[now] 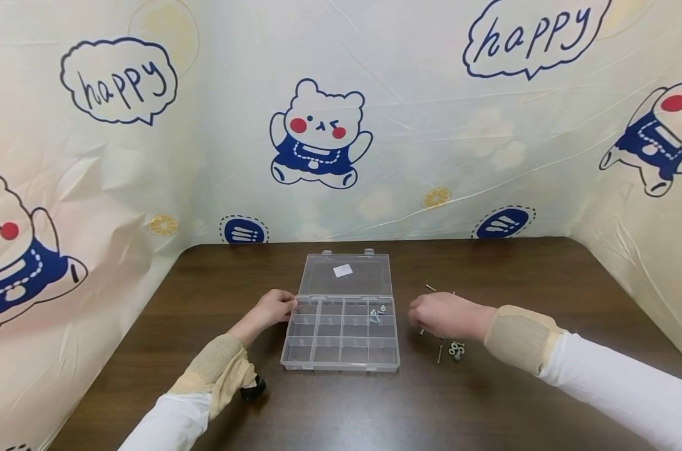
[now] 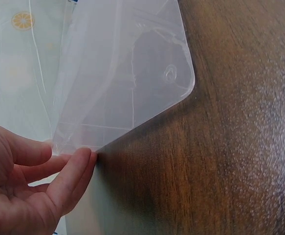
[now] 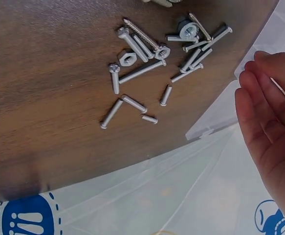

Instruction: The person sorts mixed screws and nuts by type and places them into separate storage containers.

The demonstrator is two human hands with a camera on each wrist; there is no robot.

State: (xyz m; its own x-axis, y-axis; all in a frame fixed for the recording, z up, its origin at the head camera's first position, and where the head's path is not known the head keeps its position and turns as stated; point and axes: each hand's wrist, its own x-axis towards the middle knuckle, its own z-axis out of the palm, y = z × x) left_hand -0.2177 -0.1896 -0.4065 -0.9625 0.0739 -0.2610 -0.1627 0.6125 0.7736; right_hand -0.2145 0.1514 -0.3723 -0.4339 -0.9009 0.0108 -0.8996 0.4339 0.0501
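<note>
From the head view, here's a transparent plastic compartment box (image 1: 340, 366) sitting mid-surface (image 1: 341, 413), its lid (image 1: 318, 275) laid back toward the patterned backdrop (image 1: 420, 156). A small white paper slip (image 1: 343, 270) shows on that lid. A few silvery bolts (image 1: 374, 317) sit in the right-hand column, toward the back. And there's the left hand (image 1: 274, 308), at the box's left edge near the hinge line! Over on the other side, the right hand (image 1: 445, 314) is low beside the box, fingers bunched, with a thin screw (image 1: 439, 354) and a cluster of nuts (image 1: 457, 351) on the near side of it. Beige wrist wraps (image 1: 521, 338) and white sleeves (image 1: 617, 382) cover both arms; a black object (image 1: 253, 388) pokes out under the left one.

Now the left wrist view: thumb on one side, fingers on the other, pinching the box at a corner, its transparent wall slanting away above the brown wood.

Across to the right wrist view, and what a scatter! Short screws, a hex nut (image 3: 127, 58), a washer (image 3: 188, 31) and a long pointed screw (image 3: 140, 33) lie loose. The right fingers curve together, thumb close against the fingertips; whether anything is tucked between them, one cannot tell. The box's transparent plastic shows just beyond.
</note>
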